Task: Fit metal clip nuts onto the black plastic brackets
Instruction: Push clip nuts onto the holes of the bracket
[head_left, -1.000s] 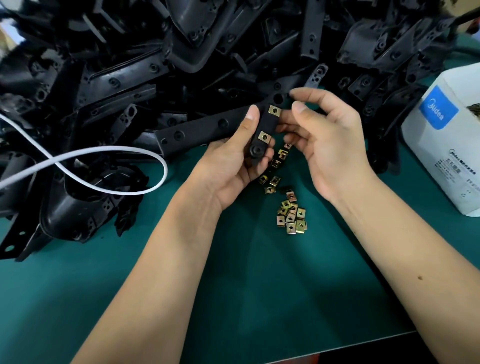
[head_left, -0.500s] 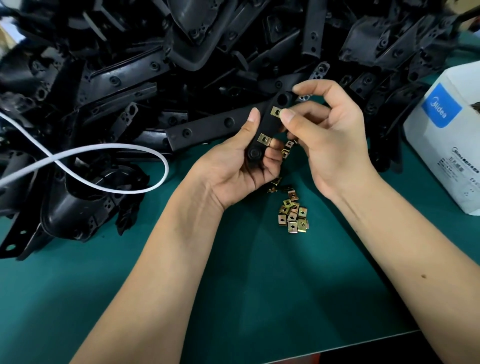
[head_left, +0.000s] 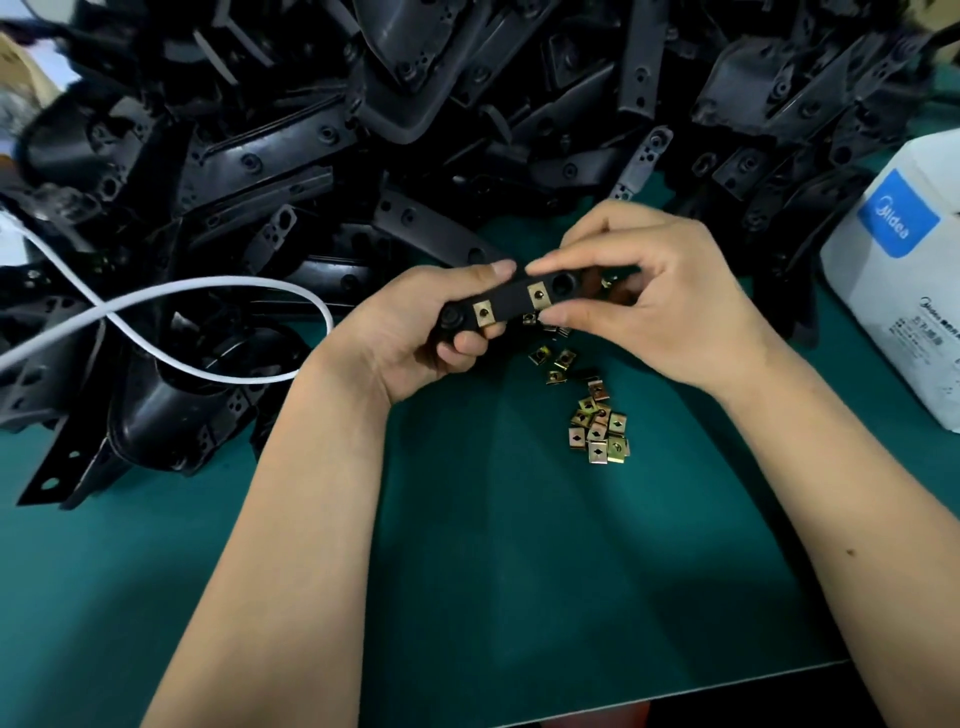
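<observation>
A black bracket (head_left: 519, 301) with two clip nuts (head_left: 538, 296) fitted was held above the green mat (head_left: 467, 571), gripped by the left hand (head_left: 415, 332) and pinched by the right hand (head_left: 649, 306); loose nuts (head_left: 597, 431) lay below.

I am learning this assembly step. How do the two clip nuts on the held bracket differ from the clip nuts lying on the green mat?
The two fitted nuts sit clipped on the bracket, spaced apart along it; the loose nuts lie on the mat, mostly bunched together. The fitted nuts face one way, while the loose nuts are turned at mixed angles. Both are small, square and brass-coloured, with a centre hole.
</observation>
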